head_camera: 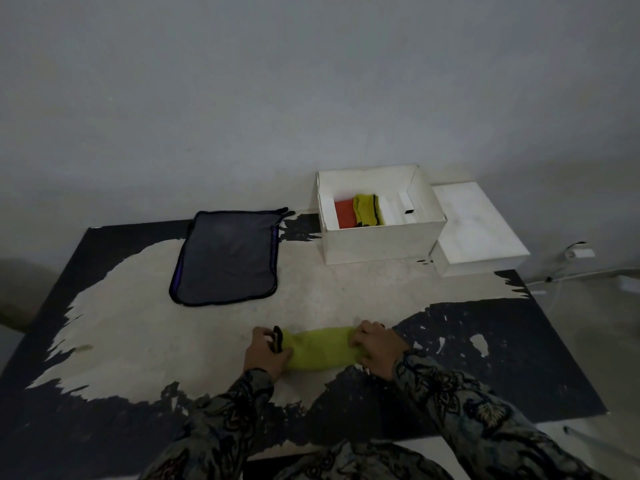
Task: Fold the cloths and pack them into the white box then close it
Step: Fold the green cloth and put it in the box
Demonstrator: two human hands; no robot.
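A yellow-green cloth (pixel 320 348) with a black edge lies folded into a narrow band near the table's front. My left hand (pixel 266 351) grips its left end and my right hand (pixel 375 346) grips its right end. A dark grey cloth (pixel 227 258) with black and purple trim lies spread flat at the back left. The open white box (pixel 381 240) stands at the back right; inside it lie a folded red cloth (pixel 344 213) and a folded yellow cloth (pixel 367 209). The white lid (pixel 476 226) rests beside the box on its right.
The table (pixel 138 323) has a worn black top with a large pale patch. A wall stands right behind it. A white charger and cable (pixel 576 254) lie off the table's right edge.
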